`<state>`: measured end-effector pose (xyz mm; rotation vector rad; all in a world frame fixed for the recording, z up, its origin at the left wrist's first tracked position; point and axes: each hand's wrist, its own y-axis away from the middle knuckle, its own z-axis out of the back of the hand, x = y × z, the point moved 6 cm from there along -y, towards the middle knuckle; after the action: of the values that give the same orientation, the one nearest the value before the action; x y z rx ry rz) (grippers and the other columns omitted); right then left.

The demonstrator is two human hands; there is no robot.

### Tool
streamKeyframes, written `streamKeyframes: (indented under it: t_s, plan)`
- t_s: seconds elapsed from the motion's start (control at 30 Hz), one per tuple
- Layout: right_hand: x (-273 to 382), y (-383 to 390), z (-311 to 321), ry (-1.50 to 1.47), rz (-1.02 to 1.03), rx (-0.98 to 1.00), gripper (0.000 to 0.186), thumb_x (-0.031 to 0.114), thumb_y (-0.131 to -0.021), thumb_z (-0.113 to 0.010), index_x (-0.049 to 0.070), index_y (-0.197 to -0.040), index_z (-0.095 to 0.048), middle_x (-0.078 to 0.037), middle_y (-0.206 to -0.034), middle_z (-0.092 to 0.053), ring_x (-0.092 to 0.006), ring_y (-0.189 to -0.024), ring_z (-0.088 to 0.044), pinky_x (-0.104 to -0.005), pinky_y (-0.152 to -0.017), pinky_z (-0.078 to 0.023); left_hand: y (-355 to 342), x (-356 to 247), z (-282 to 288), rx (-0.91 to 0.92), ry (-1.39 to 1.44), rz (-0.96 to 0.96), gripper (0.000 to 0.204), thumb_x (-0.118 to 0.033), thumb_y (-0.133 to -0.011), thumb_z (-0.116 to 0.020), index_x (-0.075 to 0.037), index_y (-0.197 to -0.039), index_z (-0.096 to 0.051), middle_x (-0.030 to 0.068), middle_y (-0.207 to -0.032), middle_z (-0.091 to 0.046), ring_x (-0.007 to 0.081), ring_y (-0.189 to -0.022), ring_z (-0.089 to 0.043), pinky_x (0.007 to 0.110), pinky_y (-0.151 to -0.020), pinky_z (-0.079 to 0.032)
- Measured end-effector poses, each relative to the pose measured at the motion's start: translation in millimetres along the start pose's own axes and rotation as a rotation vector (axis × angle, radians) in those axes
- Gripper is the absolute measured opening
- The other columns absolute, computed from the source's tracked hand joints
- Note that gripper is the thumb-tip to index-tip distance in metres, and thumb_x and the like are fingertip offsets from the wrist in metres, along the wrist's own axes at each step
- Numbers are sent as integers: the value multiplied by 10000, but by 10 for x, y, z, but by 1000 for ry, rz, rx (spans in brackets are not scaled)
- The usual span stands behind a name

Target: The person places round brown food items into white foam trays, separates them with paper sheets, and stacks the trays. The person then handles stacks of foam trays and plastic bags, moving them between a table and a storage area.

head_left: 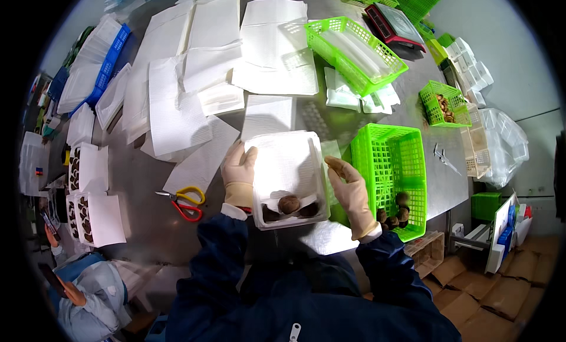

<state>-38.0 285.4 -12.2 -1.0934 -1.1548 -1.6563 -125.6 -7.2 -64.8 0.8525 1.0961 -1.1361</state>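
Metal desk (445,191) mid-frame — pale wall (525,71) upper right. Left hand (239,172) holds white tray (293,224); right hand (349,191) loosely open beside it.

A gloved left hand (239,172) rests at the left rim of a white tray (292,222) containing dark brown rounded pieces (289,204); the gloved right hand (349,188) lies just beside the opposite rim. Right, a green perforated basket (416,177); left, scissors (175,197).
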Motion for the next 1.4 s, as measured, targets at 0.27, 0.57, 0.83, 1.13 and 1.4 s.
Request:
streamKeyframes:
  t_s: [0.27, 0.57, 0.83, 1.13, 1.4]
  plan:
    - [208, -232, -321, 379, 323, 60, 895, 492, -799, -876, 66, -1499, -516, -273, -1626, -346, -414, -1528, -306, -474, -1219, -324, 225, -898, 64, 107, -104, -509, 269, -30, -967, -635, 82, -1206, -686, 146, -1245, -679, 249, -1093, -643, 318, -921, -505]
    - [-131, 55, -230, 178, -22, 143, 481, 405, -855, -859, 10, -1112, -764, -186, -1608, -432, -333, -1444, -459, -418, -1157, -414, 523, 172, 243, 266, 715, 270, 335, -192, -1034, -651, 39, -1274, -691, 164, -1436, -578, 205, -1213, -610, 332, -1012, -505]
    - [-234, 198, -206, 91, -35, 110, 418, 339, -956, -760, -57, -1091, -764, -195, -1560, -499, -301, -1320, -578, -360, -1056, -479, 834, 20, 238, 328, 141, 162, 332, -260, -955, -769, 71, -966, -756, 202, -1408, -588, 236, -1241, -577, 315, -976, -479]
    - [238, 212, -230, 738, 98, 195, 248, 268, -806, -800, 23, -807, -761, -165, -1129, -697, -371, -1097, -642, -438, -935, -521, 929, -894, 165, 234, -969, -281, 337, -294, -830, -794, -110, -1112, -782, 152, -1420, -622, 381, -1427, -450, 551, -1207, -277]
    - [165, 221, -265, 786, 119, 161, 247, 266, -763, -816, 41, -738, -717, -172, -1068, -710, -360, -1108, -652, -441, -937, -524, 1184, -920, -168, 630, -901, -839, 565, -454, -850, -724, -67, -1262, -695, 93, -1146, -728, 311, -1239, -610, 632, -1162, -314]
